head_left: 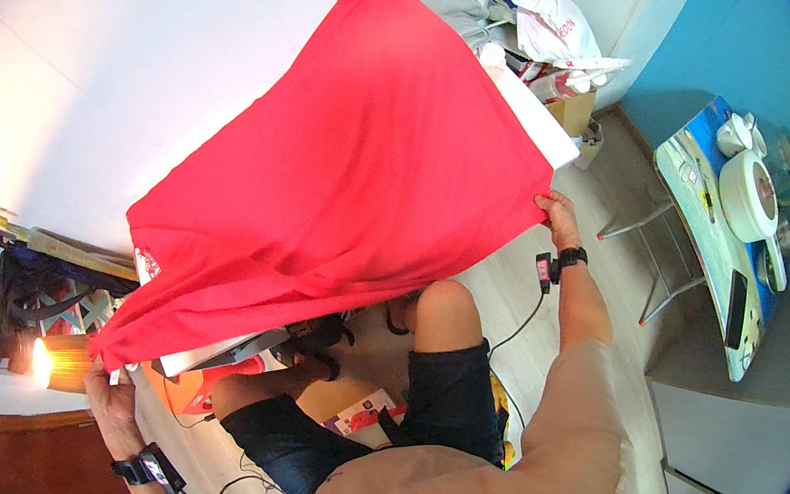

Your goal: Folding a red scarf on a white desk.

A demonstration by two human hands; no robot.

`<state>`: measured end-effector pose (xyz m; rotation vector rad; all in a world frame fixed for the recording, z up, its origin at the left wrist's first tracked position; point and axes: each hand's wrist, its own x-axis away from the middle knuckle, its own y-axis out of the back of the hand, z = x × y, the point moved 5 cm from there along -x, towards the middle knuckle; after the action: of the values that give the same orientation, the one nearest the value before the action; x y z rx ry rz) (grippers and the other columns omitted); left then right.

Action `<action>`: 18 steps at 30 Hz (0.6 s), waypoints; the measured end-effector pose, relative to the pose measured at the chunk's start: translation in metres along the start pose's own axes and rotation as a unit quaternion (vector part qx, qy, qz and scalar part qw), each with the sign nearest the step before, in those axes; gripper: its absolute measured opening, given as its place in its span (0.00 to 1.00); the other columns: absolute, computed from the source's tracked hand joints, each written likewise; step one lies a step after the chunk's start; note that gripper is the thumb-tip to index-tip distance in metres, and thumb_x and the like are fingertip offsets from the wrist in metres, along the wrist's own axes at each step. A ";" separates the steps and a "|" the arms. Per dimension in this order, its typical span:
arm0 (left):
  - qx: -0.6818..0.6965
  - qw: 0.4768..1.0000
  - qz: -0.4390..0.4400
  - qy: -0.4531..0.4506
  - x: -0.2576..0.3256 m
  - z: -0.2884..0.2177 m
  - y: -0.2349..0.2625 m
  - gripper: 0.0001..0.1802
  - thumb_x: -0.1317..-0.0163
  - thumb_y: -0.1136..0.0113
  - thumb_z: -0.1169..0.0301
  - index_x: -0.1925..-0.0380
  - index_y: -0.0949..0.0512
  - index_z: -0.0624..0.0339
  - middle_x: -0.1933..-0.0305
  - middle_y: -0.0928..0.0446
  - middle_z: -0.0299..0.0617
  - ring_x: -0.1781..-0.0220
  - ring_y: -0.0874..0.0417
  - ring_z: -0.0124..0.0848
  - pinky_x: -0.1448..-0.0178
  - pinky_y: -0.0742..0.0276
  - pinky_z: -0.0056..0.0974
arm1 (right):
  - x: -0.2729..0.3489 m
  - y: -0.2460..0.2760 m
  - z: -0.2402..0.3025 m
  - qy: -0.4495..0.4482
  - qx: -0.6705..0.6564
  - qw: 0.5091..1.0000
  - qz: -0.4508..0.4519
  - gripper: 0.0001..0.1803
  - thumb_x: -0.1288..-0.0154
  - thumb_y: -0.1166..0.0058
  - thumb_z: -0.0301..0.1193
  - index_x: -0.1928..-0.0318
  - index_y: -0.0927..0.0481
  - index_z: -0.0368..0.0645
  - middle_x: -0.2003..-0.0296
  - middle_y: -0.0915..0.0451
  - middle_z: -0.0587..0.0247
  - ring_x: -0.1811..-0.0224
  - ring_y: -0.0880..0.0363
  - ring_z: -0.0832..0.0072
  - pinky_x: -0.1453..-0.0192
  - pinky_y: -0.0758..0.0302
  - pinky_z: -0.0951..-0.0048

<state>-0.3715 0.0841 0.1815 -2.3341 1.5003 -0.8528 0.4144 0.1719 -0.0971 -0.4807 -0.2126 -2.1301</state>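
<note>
Lamp (55,363) glows just beside left hand (113,399); folding bench (719,242) with white pot (748,194) sits well past right hand (559,215). Red shirt (352,191) stretches between both hands, each pinching an edge, long axis diagonal, hiding the white bench (545,116) behind it.

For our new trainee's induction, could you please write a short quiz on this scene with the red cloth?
1. True or false: both hands grip the red cloth.
2. Which hand holds the edge nearer the folding table? A) left hand B) right hand
3. Fill in: the cloth hangs spread out over the person's ____.

Key:
1. True: the left hand and right hand each pinch an edge.
2. B
3. knees
</note>
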 end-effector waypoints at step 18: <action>-0.430 0.811 0.074 -0.390 0.079 -0.400 0.079 0.16 0.34 0.52 0.60 0.62 0.24 0.62 0.59 0.23 0.33 0.57 0.24 0.24 0.57 0.26 0.32 | 0.209 0.016 0.523 0.455 0.195 0.868 -0.032 0.14 0.51 0.47 0.24 0.60 0.24 0.44 0.73 0.24 0.64 0.72 0.24 0.75 0.75 0.29 0.72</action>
<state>-0.6417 0.0226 0.4905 -2.4726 1.7685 0.9723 0.4561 0.1762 0.4649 0.7826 -0.1047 -2.0731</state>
